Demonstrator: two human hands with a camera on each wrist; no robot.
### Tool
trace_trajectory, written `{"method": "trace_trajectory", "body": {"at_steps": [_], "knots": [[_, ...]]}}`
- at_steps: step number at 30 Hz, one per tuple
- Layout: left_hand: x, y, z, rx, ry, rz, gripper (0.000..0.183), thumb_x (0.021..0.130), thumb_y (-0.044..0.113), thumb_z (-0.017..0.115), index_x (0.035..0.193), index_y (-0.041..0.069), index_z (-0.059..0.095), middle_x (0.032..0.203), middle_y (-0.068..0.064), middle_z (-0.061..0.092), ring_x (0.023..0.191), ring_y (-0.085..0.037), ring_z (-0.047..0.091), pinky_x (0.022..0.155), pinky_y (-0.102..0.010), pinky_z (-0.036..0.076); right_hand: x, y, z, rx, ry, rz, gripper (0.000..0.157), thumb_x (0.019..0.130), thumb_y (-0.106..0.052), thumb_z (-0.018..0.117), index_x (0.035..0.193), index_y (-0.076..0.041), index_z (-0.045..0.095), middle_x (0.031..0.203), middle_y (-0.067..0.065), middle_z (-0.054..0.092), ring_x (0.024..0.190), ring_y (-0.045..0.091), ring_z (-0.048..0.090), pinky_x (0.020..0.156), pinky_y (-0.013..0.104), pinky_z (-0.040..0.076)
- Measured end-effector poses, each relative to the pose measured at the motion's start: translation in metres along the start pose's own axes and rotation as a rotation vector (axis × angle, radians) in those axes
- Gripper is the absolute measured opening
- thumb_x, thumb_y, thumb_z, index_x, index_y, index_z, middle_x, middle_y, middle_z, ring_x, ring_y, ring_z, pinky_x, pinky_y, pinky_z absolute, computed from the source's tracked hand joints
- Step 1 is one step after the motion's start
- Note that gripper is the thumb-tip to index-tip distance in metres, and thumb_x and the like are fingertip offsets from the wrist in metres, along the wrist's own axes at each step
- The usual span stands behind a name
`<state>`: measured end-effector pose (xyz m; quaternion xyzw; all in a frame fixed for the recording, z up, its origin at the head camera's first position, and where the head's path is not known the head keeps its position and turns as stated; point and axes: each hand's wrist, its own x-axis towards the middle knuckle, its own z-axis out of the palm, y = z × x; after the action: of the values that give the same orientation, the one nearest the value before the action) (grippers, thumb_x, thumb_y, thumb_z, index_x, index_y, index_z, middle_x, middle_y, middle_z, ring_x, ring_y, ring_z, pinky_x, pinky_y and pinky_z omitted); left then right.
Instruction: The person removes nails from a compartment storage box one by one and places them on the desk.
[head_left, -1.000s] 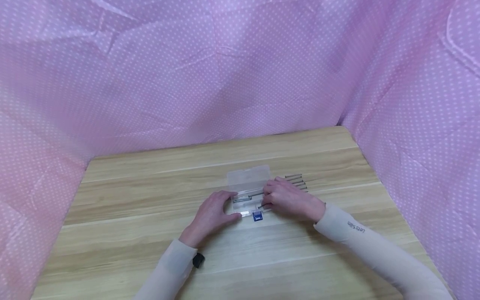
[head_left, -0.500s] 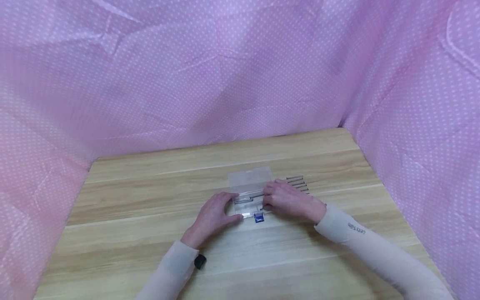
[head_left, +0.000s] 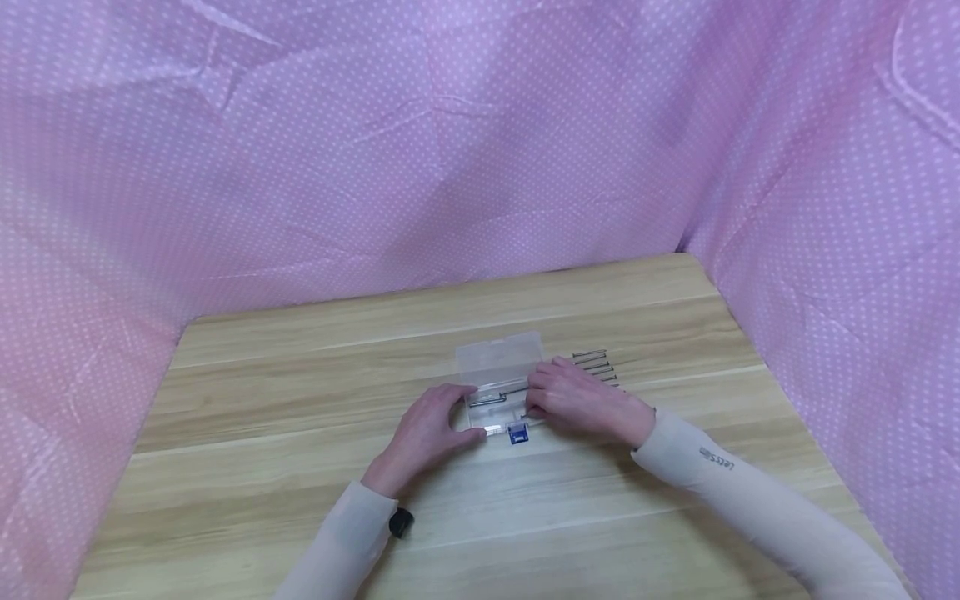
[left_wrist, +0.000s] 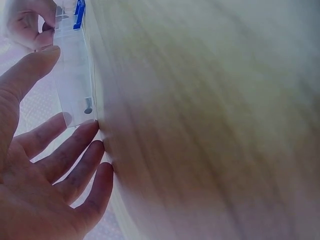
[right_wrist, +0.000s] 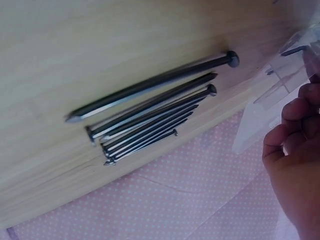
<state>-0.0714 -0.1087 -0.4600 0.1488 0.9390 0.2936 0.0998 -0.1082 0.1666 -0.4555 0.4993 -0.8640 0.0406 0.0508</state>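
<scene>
A clear plastic box [left_wrist: 75, 75] lies on the table with its lid [head_left: 498, 354] folded back and a blue latch [head_left: 518, 433] at the front. My left hand [head_left: 423, 429] holds its left end, thumb at the front edge and fingertips at the back corner. Inside lie a few steel nails [head_left: 487, 402]. Over the right part of the box, my right hand [head_left: 577, 400] has its fingers curled, pinching a nail [head_left: 524, 417] whose end shows at the fingertips; the rest is hidden. In the right wrist view, several nails of different sizes, the largest a thick nail [right_wrist: 155, 85], lie beside the box.
A wood-grain table [head_left: 300, 383] carries everything, and pink dotted cloth [head_left: 420, 167] rises behind it and at both sides. A black band [head_left: 401, 523] shows at the left wrist.
The right hand has shifted slightly at the box, and less of the nail end at its fingertips shows than a second ago. The left hand keeps its place on the box.
</scene>
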Motion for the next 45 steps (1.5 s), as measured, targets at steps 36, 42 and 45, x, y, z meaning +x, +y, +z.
{"method": "trace_trajectory", "body": {"at_steps": [36,42,45], "knots": [[0.001,0.000,-0.001,0.000,-0.006,0.006,0.069,0.082,0.040,0.087,0.140,0.011,0.062,0.138,-0.010,0.064,0.131,-0.031,0.055,0.112,-0.050,0.044,-0.002,0.007,-0.006,0.041,0.018,-0.062,0.005,0.094,-0.021,0.075,0.093,-0.020,0.071,0.091,-0.008,0.062,0.086,0.012,0.056,0.081,0.029,0.051],[0.001,0.000,-0.002,0.005,-0.008,0.001,0.068,0.083,0.040,0.087,0.140,0.011,0.063,0.136,-0.008,0.065,0.129,-0.030,0.056,0.111,-0.049,0.045,-0.006,0.007,-0.008,0.108,0.037,0.017,0.006,0.094,-0.021,0.072,0.090,-0.020,0.069,0.086,-0.011,0.054,0.080,0.009,0.047,0.076,0.028,0.045],[0.001,0.000,-0.002,0.007,-0.011,-0.001,0.068,0.083,0.041,0.087,0.140,0.012,0.063,0.136,-0.008,0.065,0.130,-0.029,0.056,0.111,-0.049,0.045,-0.008,0.007,-0.010,0.113,0.047,0.046,0.006,0.096,-0.022,0.071,0.091,-0.020,0.069,0.087,-0.011,0.053,0.080,0.010,0.045,0.075,0.027,0.043]]}}
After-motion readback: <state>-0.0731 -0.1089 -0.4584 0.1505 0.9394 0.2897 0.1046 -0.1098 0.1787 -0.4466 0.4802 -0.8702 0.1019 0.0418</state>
